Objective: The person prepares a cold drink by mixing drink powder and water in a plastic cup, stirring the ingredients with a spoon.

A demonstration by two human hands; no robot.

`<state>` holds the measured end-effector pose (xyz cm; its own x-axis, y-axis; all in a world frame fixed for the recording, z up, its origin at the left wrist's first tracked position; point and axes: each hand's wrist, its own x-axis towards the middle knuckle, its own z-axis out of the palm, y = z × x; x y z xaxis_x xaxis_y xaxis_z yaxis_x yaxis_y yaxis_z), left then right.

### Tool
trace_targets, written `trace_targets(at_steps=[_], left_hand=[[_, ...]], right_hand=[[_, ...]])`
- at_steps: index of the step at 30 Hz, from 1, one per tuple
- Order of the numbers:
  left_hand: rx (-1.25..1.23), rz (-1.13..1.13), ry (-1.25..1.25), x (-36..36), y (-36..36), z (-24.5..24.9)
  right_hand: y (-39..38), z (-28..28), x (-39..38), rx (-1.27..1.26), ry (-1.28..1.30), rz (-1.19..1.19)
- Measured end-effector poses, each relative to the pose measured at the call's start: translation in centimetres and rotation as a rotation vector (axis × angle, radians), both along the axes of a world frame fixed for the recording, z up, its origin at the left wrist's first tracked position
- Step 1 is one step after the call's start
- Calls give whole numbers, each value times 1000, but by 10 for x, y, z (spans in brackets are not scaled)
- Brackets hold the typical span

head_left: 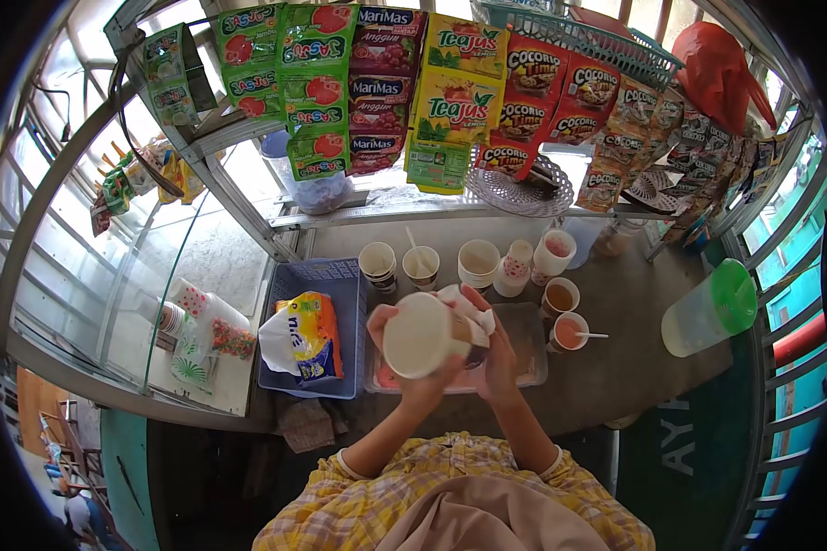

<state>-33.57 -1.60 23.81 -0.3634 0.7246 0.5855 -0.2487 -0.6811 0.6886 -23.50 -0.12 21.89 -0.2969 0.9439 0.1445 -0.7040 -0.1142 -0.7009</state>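
My left hand [424, 389] is wrapped round a large paper cup [415, 336], tilted so that its pale round end faces the camera. My right hand [499, 365] presses a white tissue [483, 320] against the cup's side; its fingers are partly hidden. Beneath both hands lies a clear plastic tray [529, 372] with something pinkish in it. Just left of the hands, a blue basket [356, 354] holds an orange and blue tissue pack [314, 335] with a white sheet sticking out.
Behind the hands stand several paper cups [378, 264], one with a spoon [415, 241]. To the right are two filled cups [560, 296] and a green-lidded pitcher [696, 317]. Drink sachets [457, 92] hang overhead. A glass case [170, 303] with cups borders the left.
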Motion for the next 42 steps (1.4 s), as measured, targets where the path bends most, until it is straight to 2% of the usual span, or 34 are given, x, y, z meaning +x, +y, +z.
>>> trace_targets(at_steps=[1,5,7,8,16,19,23,25,29,32,35,38,42], left_hand=[[-102,-37,-149,1,-2,0],[-73,-19,-130,-6,-1,-5],[-59,-6,-125,-7,-1,-8],[-96,-52,-189,-6,-2,-5],[-500,-486,-898,-17,12,-1],[-508,-574,-1041,-18,13,-10],[-499,-438,-861,-7,7,-4],[-500,-404,-790,-3,3,-3],[-559,-407,-848,-4,5,-3],[-573,-456,-935,-15,12,-11],[-551,-492,-957,-18,15,-9],[-527,-454,-915,-17,15,-13],[-536,-359,-808,-9,11,-12]], right_hand=[[-1,-2,0,42,30,33],[-6,-8,-4,155,35,8],[-4,-18,-6,260,-158,-125],[-4,-20,-6,312,-256,-194],[-8,-12,5,298,-301,-435],[-10,-2,3,232,-332,-507],[-9,2,4,314,-560,-585],[-5,-14,6,313,-562,-585],[-1,-18,13,253,-589,-479],[2,-16,17,61,-411,-311],[0,-19,18,-30,-377,-265],[-3,-19,2,95,-366,-387],[0,-31,2,107,-417,-408]])
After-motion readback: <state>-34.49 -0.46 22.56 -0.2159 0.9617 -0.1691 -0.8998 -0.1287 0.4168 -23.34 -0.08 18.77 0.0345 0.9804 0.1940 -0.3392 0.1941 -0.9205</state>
